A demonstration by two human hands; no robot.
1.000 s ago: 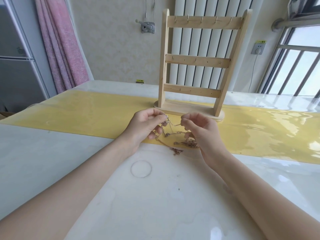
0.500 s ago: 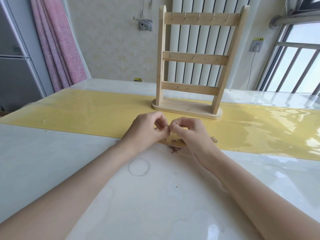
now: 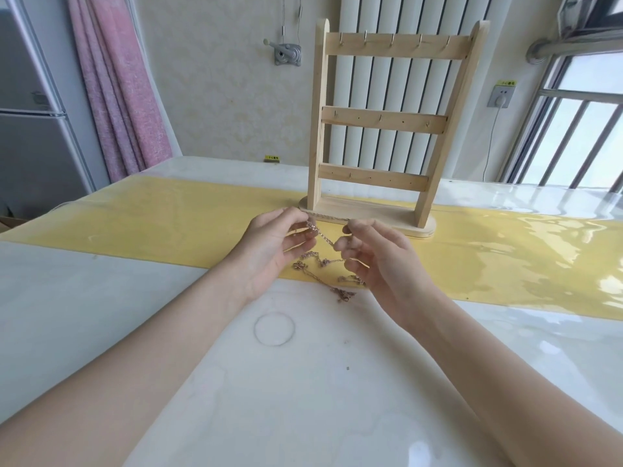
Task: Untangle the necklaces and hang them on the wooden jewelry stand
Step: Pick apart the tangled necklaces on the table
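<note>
A tangle of thin rose-gold necklaces (image 3: 320,261) hangs between my hands and trails onto the table, its loose end lying at the yellow runner's near edge. My left hand (image 3: 269,247) pinches a chain at its fingertips. My right hand (image 3: 374,257) pinches the same taut strand a short way to the right. The wooden jewelry stand (image 3: 384,119) rises just behind my hands. It has three crossbars with small hooks, and nothing hangs on them.
A yellow runner (image 3: 168,224) crosses the glossy white table (image 3: 303,382). A faint ring mark (image 3: 273,329) lies near my left wrist. Behind are a white radiator, a pink curtain (image 3: 114,89), a grey fridge at left and a barred window at right.
My hands were pressed together over the tangle half a second ago. They have drawn apart and lifted slightly, stretching a strand between them and pulling more chain into view.
</note>
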